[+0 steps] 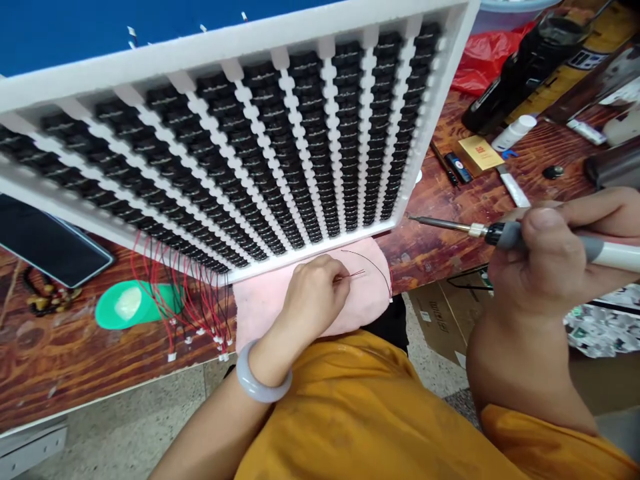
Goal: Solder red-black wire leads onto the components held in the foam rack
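Far left on the wooden desk (75, 373): a dark phone (47, 243) lying flat, a string of beads (45, 297) just below it, and a green dish (133, 305) beside those. A big white foam tray (280, 40) packed with rows of black components (280, 153) leans over the desk, tilted toward the viewer. From its lower left edge hangs a bundle of red and black wires (185, 300) ending in small white plugs, draped over the desk edge. Just right of the bundle, a pink cloth (260, 307) lies under the tray's lower edge. The left hand (315, 300), with a pale bangle (260, 377) on the wrist, rests on this cloth with fingers curled together, pinching a thin red wire (356, 274) at the fingertips; a thin black wire (373, 263) arcs out from the same spot across the cloth. Right of that, apart from the left hand, a soldering iron (510, 235) is held level, its metal tip pointing left toward the tray's lower right corner without touching it or the wires. The right hand (550, 260) is closed around the iron's grey grip, thumb on top. Behind it on the desk: a small yellow box (480, 153), a white bottle (513, 133), a dark bottle (520, 73), and a red bag (487, 60).
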`<state>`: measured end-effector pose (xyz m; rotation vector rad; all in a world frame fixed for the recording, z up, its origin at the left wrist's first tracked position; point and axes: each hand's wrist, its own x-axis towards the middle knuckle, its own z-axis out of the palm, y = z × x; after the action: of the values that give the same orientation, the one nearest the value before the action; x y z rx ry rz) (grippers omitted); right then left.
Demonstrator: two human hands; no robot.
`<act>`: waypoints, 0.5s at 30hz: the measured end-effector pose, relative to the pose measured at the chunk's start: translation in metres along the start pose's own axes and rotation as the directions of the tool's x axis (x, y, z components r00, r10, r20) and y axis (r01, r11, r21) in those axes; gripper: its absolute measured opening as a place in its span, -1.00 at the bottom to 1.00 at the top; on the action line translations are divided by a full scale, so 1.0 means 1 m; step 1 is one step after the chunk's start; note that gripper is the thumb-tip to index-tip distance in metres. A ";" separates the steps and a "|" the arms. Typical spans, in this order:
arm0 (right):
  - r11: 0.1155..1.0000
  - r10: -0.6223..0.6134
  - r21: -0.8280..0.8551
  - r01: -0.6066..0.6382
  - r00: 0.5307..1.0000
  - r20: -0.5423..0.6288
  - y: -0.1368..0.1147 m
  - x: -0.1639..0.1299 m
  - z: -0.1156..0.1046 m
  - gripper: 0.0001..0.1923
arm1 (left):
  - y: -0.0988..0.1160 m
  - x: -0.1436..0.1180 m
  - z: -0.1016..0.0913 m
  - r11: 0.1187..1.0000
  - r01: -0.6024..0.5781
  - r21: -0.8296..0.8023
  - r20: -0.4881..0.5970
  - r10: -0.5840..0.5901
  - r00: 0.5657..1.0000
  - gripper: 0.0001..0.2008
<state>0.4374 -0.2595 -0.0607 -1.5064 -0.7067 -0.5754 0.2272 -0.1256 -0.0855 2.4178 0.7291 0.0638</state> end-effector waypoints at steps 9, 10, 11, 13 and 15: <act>0.999 -0.035 0.032 0.033 0.999 0.042 -0.004 -0.005 0.003 -0.77 | -0.001 -0.021 -0.010 0.470 0.190 -0.862 -0.008 -0.387 0.922 -0.79; 0.999 -0.029 0.039 0.027 0.999 0.039 -0.004 -0.006 0.004 -0.78 | 0.001 -0.022 -0.012 0.410 0.206 -0.889 0.021 -0.413 0.910 -0.76; 0.998 -0.025 0.055 0.023 0.999 0.035 -0.004 -0.007 0.004 -0.78 | 0.003 -0.024 -0.015 0.357 0.222 -0.907 0.053 -0.426 0.903 -0.75; 0.995 -0.017 0.104 0.015 1.000 0.025 -0.004 -0.010 0.006 -0.79 | 0.005 -0.026 -0.019 0.267 0.248 -0.931 0.117 -0.425 0.898 -0.71; 0.992 -0.009 0.125 0.005 1.000 0.029 -0.005 -0.012 0.007 -0.79 | 0.006 -0.029 -0.022 0.204 0.264 -0.943 0.162 -0.411 0.897 -0.69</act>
<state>0.4249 -0.2533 -0.0660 -1.3987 -0.7580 -0.5057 0.2010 -0.1327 -0.0608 1.0108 0.9051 0.3739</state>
